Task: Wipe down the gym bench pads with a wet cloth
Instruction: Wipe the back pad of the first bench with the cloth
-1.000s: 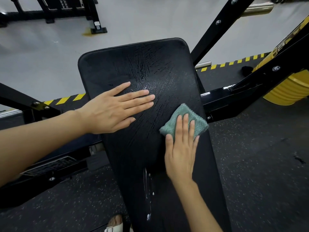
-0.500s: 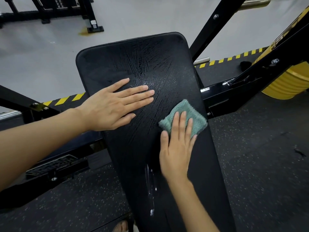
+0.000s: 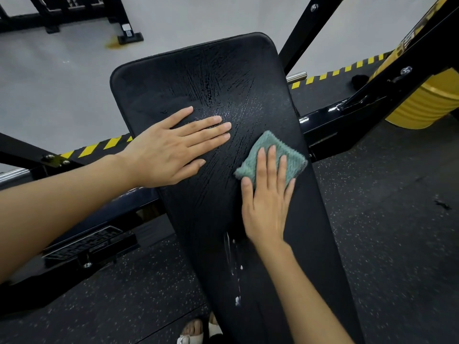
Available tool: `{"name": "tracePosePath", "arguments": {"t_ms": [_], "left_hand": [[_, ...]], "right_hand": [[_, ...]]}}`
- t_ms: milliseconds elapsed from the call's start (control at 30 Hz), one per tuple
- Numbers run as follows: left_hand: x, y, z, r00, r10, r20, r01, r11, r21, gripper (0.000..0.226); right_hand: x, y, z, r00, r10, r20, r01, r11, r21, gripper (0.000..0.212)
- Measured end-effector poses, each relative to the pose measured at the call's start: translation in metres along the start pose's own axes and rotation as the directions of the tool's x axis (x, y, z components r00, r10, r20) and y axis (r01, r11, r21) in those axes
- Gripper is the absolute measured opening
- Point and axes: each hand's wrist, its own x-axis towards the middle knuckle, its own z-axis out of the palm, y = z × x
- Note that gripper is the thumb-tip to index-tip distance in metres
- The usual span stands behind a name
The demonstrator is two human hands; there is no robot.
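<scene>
A long black bench pad (image 3: 188,78) runs from the bottom of the view up to the middle, with wet streaks across its upper half and a few drips lower down. My left hand (image 3: 171,147) lies flat on the pad's left side, fingers straight. My right hand (image 3: 267,197) presses a folded green cloth (image 3: 270,147) against the pad near its right edge, with straight fingers on top of the cloth.
Black steel frame beams (image 3: 372,95) cross under and beside the pad. Yellow weight plates (image 3: 427,105) sit at the right. Yellow-black hazard tape (image 3: 342,70) marks the edge of the dark rubber floor. Another black rack base (image 3: 74,18) stands at the far left. Sandalled feet (image 3: 196,331) show at the bottom.
My right hand and the cloth have stayed near the pad's right edge, shifting only slightly downward and back. My left hand has kept its place flat on the pad.
</scene>
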Motion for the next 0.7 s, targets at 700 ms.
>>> {"name": "tracePosePath", "arguments": {"t_ms": [700], "left_hand": [[0.001, 0.0, 0.002, 1.0, 0.017, -0.021, -0.017, 1.0, -0.016, 0.058]], "right_hand": [[-0.158, -0.086, 0.053, 0.992, -0.033, 0.118, 0.041, 0.997, -0.064, 0.058]]}}
